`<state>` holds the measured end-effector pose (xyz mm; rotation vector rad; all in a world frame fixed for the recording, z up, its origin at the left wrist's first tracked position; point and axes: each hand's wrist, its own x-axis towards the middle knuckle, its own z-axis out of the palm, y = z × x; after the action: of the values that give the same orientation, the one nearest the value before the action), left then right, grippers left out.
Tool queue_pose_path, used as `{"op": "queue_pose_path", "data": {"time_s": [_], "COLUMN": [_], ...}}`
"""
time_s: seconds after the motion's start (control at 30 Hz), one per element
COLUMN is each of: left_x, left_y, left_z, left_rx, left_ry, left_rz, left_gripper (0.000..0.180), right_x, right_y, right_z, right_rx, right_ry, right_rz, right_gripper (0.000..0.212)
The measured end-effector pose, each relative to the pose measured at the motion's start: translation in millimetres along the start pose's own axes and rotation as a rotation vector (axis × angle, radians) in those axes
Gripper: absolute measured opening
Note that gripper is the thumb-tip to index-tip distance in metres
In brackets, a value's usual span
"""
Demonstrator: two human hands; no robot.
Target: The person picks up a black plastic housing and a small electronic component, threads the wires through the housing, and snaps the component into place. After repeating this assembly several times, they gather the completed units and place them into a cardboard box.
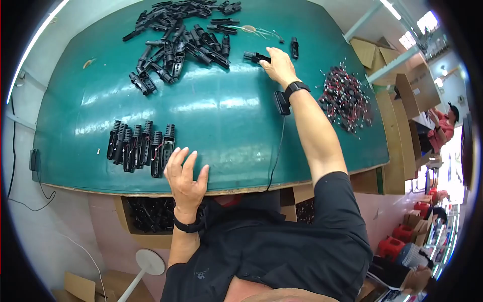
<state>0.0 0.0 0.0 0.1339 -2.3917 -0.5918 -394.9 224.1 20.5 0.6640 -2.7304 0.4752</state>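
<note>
My right hand (279, 67) reaches across the table, its thumb and fingers closed around one end of a black plastic housing (250, 56) with a ribbed tip. A second black housing (295, 48) stands apart, just right of that hand. Close to the table's front edge, my left hand (186, 178) has its fingers spread and holds nothing. Beside its fingertips is a row of several black housings (133, 146), lying side by side with ribbed ends pointing away from me. Thin red wires show in some of them.
A large heap of black housings (176, 45) covers the table's far left part. Red and black wired pieces (347, 98) are piled at right. A black device (282, 103) with a cable sits by my right wrist. Cardboard boxes (390, 131) border the right edge.
</note>
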Motion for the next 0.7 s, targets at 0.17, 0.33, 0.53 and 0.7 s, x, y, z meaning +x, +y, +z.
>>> {"op": "queue_pose_path", "data": {"time_s": [0.17, 0.33, 0.53, 0.7], "left_x": [9, 12, 27, 24], "left_y": [-6, -3, 37, 51], "left_z": [1, 0, 6, 24], "left_rx": [-0.05, -0.073, -0.1, -0.766], "left_ry": [-0.04, -0.064, -0.101, 0.043], "left_rz": [-0.022, 0.006, 0.114, -0.257], "left_gripper": [0.052, 0.058, 0.075, 0.077], "right_x": [13, -71, -184, -228], "right_y": [3, -37, -125, -134], "right_z": [2, -47, -86, -89], "right_rx": [0.018, 0.289, 0.635, 0.738], "right_ry": [-0.145, -0.025, -0.199, -0.098], "right_rz": [0.186, -0.219, -0.522, -0.261], "right_gripper": [0.049, 0.039, 0.047, 0.049]}}
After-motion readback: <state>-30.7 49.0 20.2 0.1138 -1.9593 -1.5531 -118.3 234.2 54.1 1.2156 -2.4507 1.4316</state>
